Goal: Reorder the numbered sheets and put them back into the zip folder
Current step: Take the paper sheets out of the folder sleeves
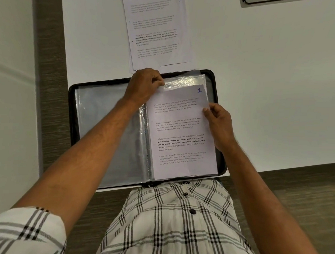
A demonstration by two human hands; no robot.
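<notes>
**Sheet 1 going into the first sleeve**

White counter (259, 92) filled the head view, with a dark wood-grain band along its left and near edges. On it lay the zip folder (72, 112), opened flat at the near edge just in front of the person's checked shirt (178, 222). Beyond the folder, touching its far rim, sat a loose stack of sheets (156, 31), the top one seemingly marked 5 in its corner.

On the folder's right half lay the sheet numbered 1 (181, 131), slightly skewed. The left hand (143, 86) had its fingers curled at the top edge, pinching what appeared to be the mouth of a clear sleeve (185, 81) beside the sheet's top left corner. The right hand (218, 123) gripped the sheet's right edge, thumb on top.

Whether the sheet was already partly inside the sleeve could not be told. To do this step well, the left hand should probably hold the plastic mouth open while the right squares the sheet and slides it in without buckling.
</notes>
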